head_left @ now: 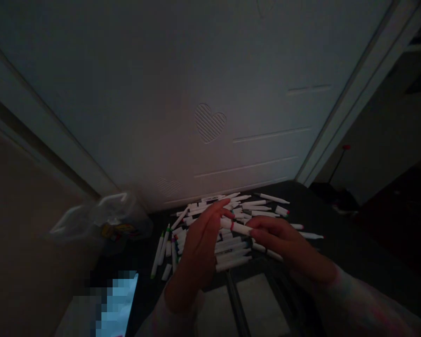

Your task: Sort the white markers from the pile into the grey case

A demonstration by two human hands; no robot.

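Left hand (203, 236) and right hand (282, 236) are working close together over a dark tabletop (303, 203), with one white marker (242, 228) spanning the gap between them. Right hand is pinching the marker's right end, thumb and fingers closed on it. Left hand is keeping its fingers fairly straight and close together, its inner side meeting the marker's other end (too dim to tell whether it is really gripping or just touching). The marker is lying nearly level, tilting slightly down to the right, and is showing a pinkish-red band near its middle. Many other markers (233, 256) are lying scattered beneath and around both hands, mostly white, a few showing green or red ends. A case (237, 306) with pale panels and a dark divider is sitting nearest the wearer, between the forearms. On the left, a clear plastic bag (136, 224) is holding something yellow and red, and a bluish lit screen (121, 306), partly pixelated, is glowing below it. A pale panel (143, 93) with a striped heart (210, 122) is standing behind everything.
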